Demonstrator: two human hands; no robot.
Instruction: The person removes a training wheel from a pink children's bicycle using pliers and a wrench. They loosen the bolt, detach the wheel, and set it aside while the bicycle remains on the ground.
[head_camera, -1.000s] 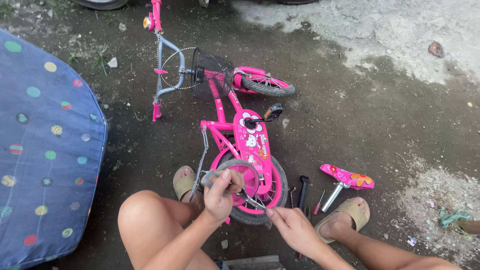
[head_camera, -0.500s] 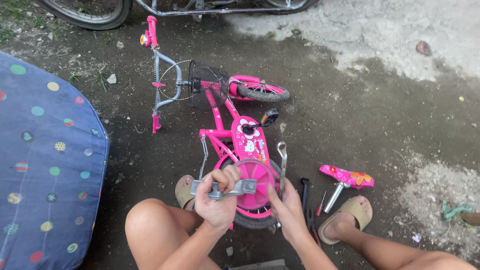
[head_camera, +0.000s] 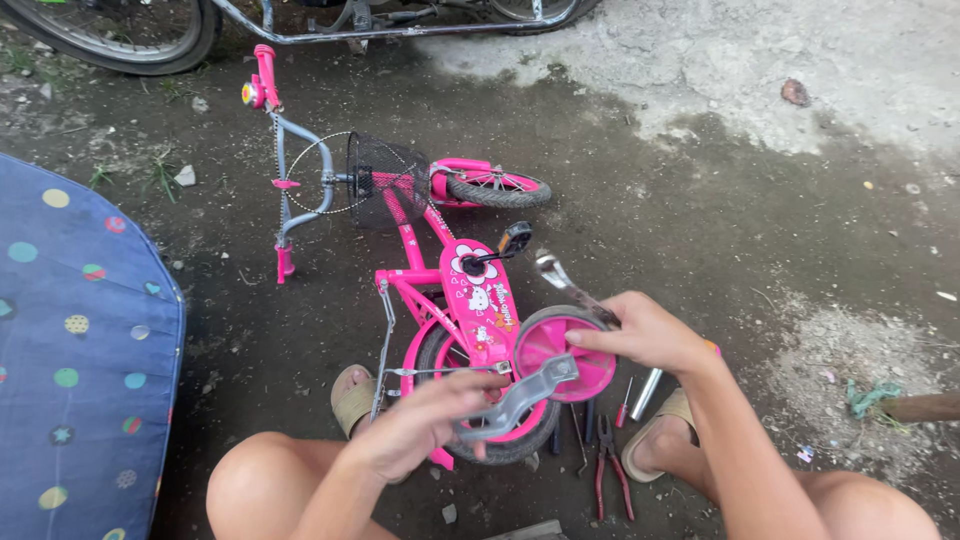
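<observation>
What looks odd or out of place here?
The pink bike lies on its side on the dirt. The left hand holds a loose grey bracket, the right hand a wrench. Pliers lie beside the sandal.

I spot no packages, signs, screens. Only label: white cartoon decal with lettering on pink chain guard (head_camera: 480, 290), mid-frame of bicycle (head_camera: 420, 240) lying on ground.

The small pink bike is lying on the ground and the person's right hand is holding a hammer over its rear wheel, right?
Not quite: the head view shows the right hand holding a metal wrench, not a hammer. The pink bike does lie on the ground, and the hand is over its rear wheel.
</observation>
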